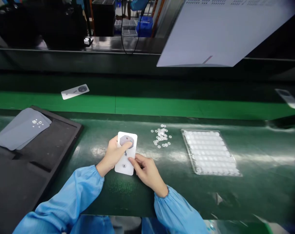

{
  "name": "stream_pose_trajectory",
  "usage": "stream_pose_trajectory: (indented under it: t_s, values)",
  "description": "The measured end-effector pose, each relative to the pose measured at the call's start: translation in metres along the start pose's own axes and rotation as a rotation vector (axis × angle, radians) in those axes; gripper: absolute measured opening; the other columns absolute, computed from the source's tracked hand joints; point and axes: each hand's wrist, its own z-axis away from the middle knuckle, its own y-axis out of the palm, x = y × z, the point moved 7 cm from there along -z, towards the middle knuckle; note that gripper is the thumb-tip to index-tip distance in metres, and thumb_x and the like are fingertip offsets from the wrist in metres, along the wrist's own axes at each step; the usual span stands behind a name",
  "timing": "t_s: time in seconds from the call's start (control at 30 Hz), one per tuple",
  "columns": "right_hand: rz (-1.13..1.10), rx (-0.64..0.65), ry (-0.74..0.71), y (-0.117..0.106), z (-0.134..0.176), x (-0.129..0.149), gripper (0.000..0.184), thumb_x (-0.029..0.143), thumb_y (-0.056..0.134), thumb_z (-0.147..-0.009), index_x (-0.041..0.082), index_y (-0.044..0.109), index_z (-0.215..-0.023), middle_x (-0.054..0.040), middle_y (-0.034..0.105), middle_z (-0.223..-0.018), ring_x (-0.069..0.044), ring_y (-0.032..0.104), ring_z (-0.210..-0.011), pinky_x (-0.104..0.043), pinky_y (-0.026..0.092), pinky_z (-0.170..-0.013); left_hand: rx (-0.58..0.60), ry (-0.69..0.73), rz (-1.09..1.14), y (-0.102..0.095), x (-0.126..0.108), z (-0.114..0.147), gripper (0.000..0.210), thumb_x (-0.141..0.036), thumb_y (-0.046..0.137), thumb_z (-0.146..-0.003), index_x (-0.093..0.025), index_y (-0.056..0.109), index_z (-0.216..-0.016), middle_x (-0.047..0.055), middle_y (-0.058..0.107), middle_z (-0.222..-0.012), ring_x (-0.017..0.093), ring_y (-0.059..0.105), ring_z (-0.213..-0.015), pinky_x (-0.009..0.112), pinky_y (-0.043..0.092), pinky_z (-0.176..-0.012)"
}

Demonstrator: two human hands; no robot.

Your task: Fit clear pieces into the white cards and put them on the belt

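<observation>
1. The white phone back cover [126,153] lies flat on the green bench [235,201], directly ahead of me, long axis running away from my body, camera ring at the far end.
2. My left hand [113,155] grips its left edge, thumb pressed on the camera ring [126,140].
3. My right hand [147,172] pinches the near right edge, fingers narrow.
4. Loose clear discs [162,136] and the blister tray [209,151] lie to the right, nearer my right hand.

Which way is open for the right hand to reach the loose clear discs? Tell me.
Probably yes: the right hand rests beside the white panel, and bare green bench lies between it and the clear discs; nothing stands in the way.
</observation>
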Motion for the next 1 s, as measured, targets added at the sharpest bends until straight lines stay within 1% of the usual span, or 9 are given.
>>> stream_pose_trajectory:
  t_s: [0.1, 0.23, 0.43, 0.67, 0.73, 0.83, 0.9, 0.93, 1.0]
  values:
    - [0.032, 0.014, 0.0, 0.0, 0.001, 0.001, 0.041, 0.054, 0.053, -0.1, 0.019, 0.066, -0.083, -0.0005, 0.06, -0.061, -0.014, 0.049, -0.05, -0.027, 0.035, -0.049, -0.006, 0.019, 0.001, -0.001, -0.001, -0.001, 0.021, -0.023, 0.076, -0.071, -0.017, 0.064, -0.087, 0.002, 0.07, -0.075, 0.019, 0.071, -0.072, 0.025, 0.054, -0.06]
    - [0.045, 0.011, -0.007, 0.0, 0.002, 0.003, 0.04, 0.052, 0.053, -0.1, 0.019, 0.061, -0.079, 0.0009, 0.056, -0.058, -0.014, 0.049, -0.049, -0.026, 0.034, -0.049, -0.005, 0.026, 0.005, 0.003, -0.001, 0.001, 0.021, -0.027, 0.075, -0.074, -0.017, 0.063, -0.088, 0.001, 0.069, -0.075, 0.018, 0.069, -0.068, 0.026, 0.053, -0.059]
    - [0.051, 0.022, 0.005, 0.0, 0.003, 0.001, 0.04, 0.053, 0.053, -0.1, 0.019, 0.064, -0.082, 0.0007, 0.057, -0.058, -0.014, 0.048, -0.049, -0.026, 0.034, -0.049, -0.01, 0.061, -0.053, 0.003, -0.004, 0.003, 0.022, -0.019, 0.074, -0.068, -0.016, 0.064, -0.088, 0.001, 0.069, -0.076, 0.017, 0.067, -0.068, 0.025, 0.052, -0.061]
    - [0.019, 0.04, 0.018, 0.001, 0.005, -0.002, 0.038, 0.052, 0.056, -0.099, 0.018, 0.07, -0.09, -0.0017, 0.064, -0.065, -0.015, 0.054, -0.053, -0.027, 0.043, -0.05, -0.01, 0.077, -0.044, -0.002, -0.004, 0.002, 0.016, -0.026, 0.071, -0.075, -0.018, 0.063, -0.086, 0.0, 0.068, -0.074, 0.015, 0.064, -0.066, 0.024, 0.049, -0.061]
    - [0.027, -0.032, -0.002, -0.005, 0.007, 0.004, 0.034, 0.05, 0.06, -0.098, 0.019, 0.072, -0.102, -0.0047, 0.07, -0.076, -0.018, 0.063, -0.064, -0.028, 0.051, -0.056, -0.014, 0.099, -0.049, 0.0, -0.006, 0.004, 0.018, -0.027, 0.074, -0.073, -0.017, 0.064, -0.085, -0.001, 0.067, -0.074, 0.014, 0.062, -0.064, 0.023, 0.047, -0.059]
    - [0.149, -0.373, -0.117, -0.03, 0.016, 0.029, 0.03, 0.041, 0.06, -0.099, 0.021, 0.069, -0.119, -0.0089, 0.073, -0.096, -0.022, 0.069, -0.083, -0.032, 0.058, -0.068, 0.019, 0.131, -0.102, 0.005, -0.008, 0.008, 0.017, -0.021, 0.075, -0.069, -0.016, 0.065, -0.081, -0.001, 0.065, -0.072, 0.012, 0.058, -0.062, 0.021, 0.044, -0.055]
    - [0.3, -0.539, -0.251, -0.04, 0.022, 0.052, 0.024, 0.033, 0.057, -0.101, 0.023, 0.07, -0.118, -0.0092, 0.072, -0.099, -0.021, 0.068, -0.085, -0.033, 0.059, -0.071, 0.047, 0.15, -0.141, 0.008, -0.009, 0.011, 0.014, -0.018, 0.074, -0.069, -0.015, 0.066, -0.081, -0.001, 0.065, -0.073, 0.012, 0.057, -0.061, 0.021, 0.043, -0.055]
    - [0.377, -0.549, -0.318, -0.039, 0.022, 0.062, 0.023, 0.028, 0.055, -0.102, 0.023, 0.071, -0.117, -0.0091, 0.072, -0.1, -0.021, 0.068, -0.084, -0.033, 0.059, -0.072, 0.06, 0.16, -0.155, 0.01, -0.01, 0.012, 0.013, -0.017, 0.073, -0.069, -0.015, 0.067, -0.081, -0.001, 0.065, -0.073, 0.012, 0.057, -0.062, 0.021, 0.043, -0.055]
    - [0.515, -0.482, -0.421, -0.033, 0.017, 0.075, 0.023, 0.023, 0.055, -0.102, 0.024, 0.072, -0.116, -0.009, 0.072, -0.101, -0.021, 0.069, -0.086, -0.033, 0.059, -0.074, 0.079, 0.178, -0.161, 0.011, -0.012, 0.013, 0.013, -0.017, 0.071, -0.071, -0.015, 0.069, -0.085, 0.0, 0.067, -0.075, 0.012, 0.057, -0.064, 0.021, 0.044, -0.057]
